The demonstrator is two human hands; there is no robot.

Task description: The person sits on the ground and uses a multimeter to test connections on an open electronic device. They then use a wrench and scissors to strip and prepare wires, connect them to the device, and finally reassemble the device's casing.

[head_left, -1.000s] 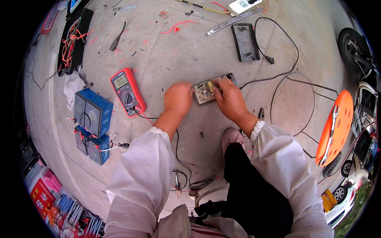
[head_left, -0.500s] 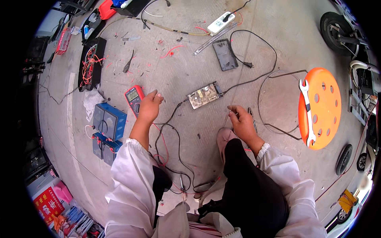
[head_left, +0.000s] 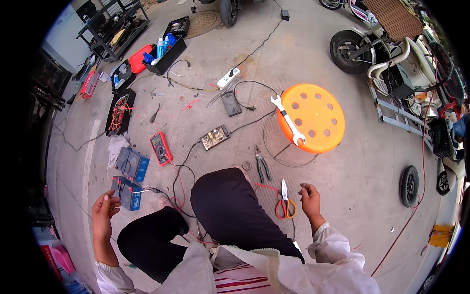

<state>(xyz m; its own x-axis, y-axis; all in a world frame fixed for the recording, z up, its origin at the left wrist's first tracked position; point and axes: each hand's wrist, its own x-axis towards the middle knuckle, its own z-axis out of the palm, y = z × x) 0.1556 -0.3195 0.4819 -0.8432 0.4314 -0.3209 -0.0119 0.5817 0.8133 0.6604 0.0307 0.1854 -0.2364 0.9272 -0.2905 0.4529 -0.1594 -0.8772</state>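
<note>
So both hands are hanging over the concrete floor, well apart, one on each side of the knees. Left hand has its fingers loosely spread and nothing I can see in them; closest stuff is the pair of blue batteries, wired up with white and dark leads. Right hand is half curled, and I honestly can't tell if there's anything in those fingers. Just left of it are scissors, red and yellow handles, blades pointing away from the person, with pliers lying a bit farther out.

The opened circuit box sits on the floor beyond the knees, guts showing, a cable off each end, neither hand touching it. Red meter is left of it, and a dark shallow case is past its far edge. Over on the orange stool, a wrench lies along the left edge.
</note>
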